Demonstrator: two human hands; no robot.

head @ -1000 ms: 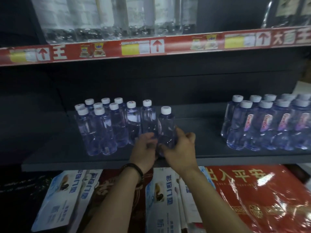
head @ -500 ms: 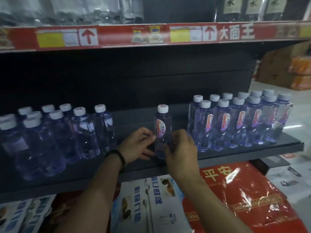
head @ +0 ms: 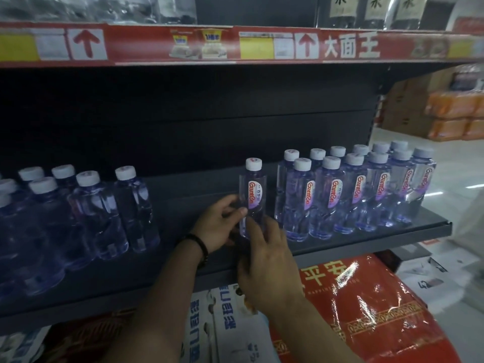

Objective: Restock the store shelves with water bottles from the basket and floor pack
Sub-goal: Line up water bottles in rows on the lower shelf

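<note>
A single clear water bottle [head: 253, 189] with a white cap and a red-lettered label stands upright on the dark shelf [head: 366, 239], label toward me. My left hand [head: 218, 222] grips its lower left side, thumb across the front. My right hand [head: 267, 260] holds the lower right side from the front and hides the bottle's base. A group of several labelled bottles [head: 356, 192] stands just to the right. Another group of several bottles [head: 78, 216] stands at the left, labels turned away.
A red price strip [head: 235, 45] runs along the upper shelf's edge, with wrapped goods above it. Below the shelf lie a red wrapped pack [head: 366, 310] and white-blue boxes [head: 227, 326]. Orange packs and cartons [head: 450, 119] sit on the floor at far right.
Both hands carried the bottle from the left group rightward toward the right group and turned its label to the front. The view panned right with it.
</note>
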